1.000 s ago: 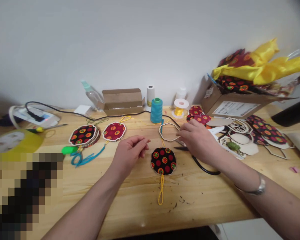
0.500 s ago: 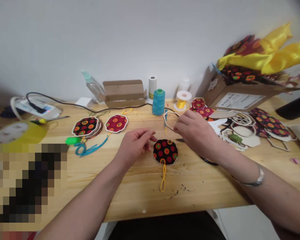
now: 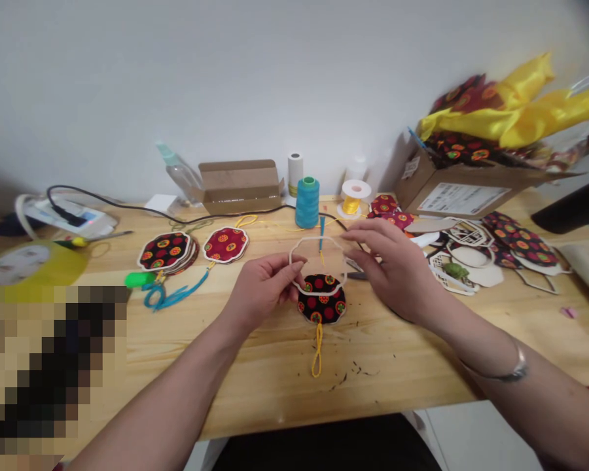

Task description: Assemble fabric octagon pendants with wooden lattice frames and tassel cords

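**White scalloped frame (image 3: 321,294) pinched in my left hand (image 3: 261,290)**

My left thumb and fingers are pressed together on the frame's left edge, holding it over the table (image 3: 255,386) in front of me. In my view its lower edge crosses the upper part of the black patterned disc (image 3: 322,309); I can't tell whether the two touch. My right hand (image 3: 391,267) is just beside the frame's right edge, thumb and fingers apart, and I can't tell whether a fingertip brushes it.

The disc lies on the table, its yellow loop (image 3: 317,356) pointing toward me. Beyond the frame stands the blue thread cone (image 3: 307,204), with a spool of yellow thread (image 3: 353,204) to its right. Off to my left I have a red patterned piece (image 3: 226,245) and, further left, a stack of black-topped pieces (image 3: 165,252), blue cords (image 3: 177,301) trailing near them. A silver bracelet (image 3: 519,367) circles my right wrist.
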Demonstrator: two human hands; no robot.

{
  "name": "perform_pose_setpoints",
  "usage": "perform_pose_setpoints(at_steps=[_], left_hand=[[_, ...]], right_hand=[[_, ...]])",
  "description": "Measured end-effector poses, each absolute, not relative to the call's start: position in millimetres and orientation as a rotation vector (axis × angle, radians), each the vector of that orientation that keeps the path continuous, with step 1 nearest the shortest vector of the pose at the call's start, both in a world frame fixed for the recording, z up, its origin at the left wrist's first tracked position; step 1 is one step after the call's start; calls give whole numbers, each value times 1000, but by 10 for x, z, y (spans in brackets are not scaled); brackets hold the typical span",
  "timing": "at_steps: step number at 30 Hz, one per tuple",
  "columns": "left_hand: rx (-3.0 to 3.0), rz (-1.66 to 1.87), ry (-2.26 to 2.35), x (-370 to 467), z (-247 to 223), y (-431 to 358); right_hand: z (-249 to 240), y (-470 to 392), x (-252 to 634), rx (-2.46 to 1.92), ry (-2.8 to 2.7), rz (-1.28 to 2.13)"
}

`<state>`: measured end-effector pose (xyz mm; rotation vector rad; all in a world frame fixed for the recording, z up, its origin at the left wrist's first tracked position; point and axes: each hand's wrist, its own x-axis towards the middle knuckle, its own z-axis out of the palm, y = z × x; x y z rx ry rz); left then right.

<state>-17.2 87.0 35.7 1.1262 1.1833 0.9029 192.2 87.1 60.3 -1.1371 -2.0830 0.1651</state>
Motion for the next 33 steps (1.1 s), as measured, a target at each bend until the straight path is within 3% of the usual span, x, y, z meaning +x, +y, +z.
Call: perform_pose_setpoints(at_steps=[5,10,23,33], left_hand=[[1237,807,1261,-165,313,878],[1250,766,1298,-140,343,860],[1310,659,1316,-171,329,882],[1295,525,1467,-202,386,921]], right_hand=[[447,850,1968,-1367,-1699,998],[318,848,1962,-1332,-1498,1333],[218,872,2014,-1420,-1683,1216],[241,883,2083,-1237,-2058,1110]])
